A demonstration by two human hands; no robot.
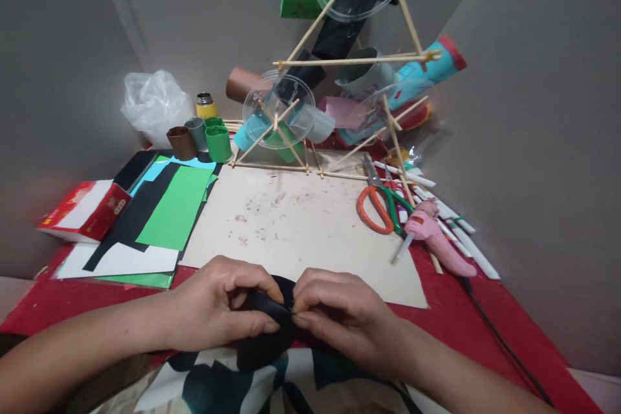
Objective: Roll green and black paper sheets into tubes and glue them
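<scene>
A piece of black paper (264, 352), bent into a curve, is held low at the near edge of the table. My left hand (220, 304) pinches it between thumb and fingers from the left. My right hand (347, 314) grips its right edge, thumb against fingertips, close beside the left fingertips. Part of the paper is hidden behind both hands. A pale cardboard sheet (301, 233) with dark specks lies just beyond them on the red tablecloth.
At left lie colored paper sheets (177, 207) and a red packet (87, 210). Paper tubes (218, 143) stand behind. A stick-and-paper structure (272, 132) rises at the back. Scissors (376, 210) and a pink glue gun (439, 242) with its cord are at right.
</scene>
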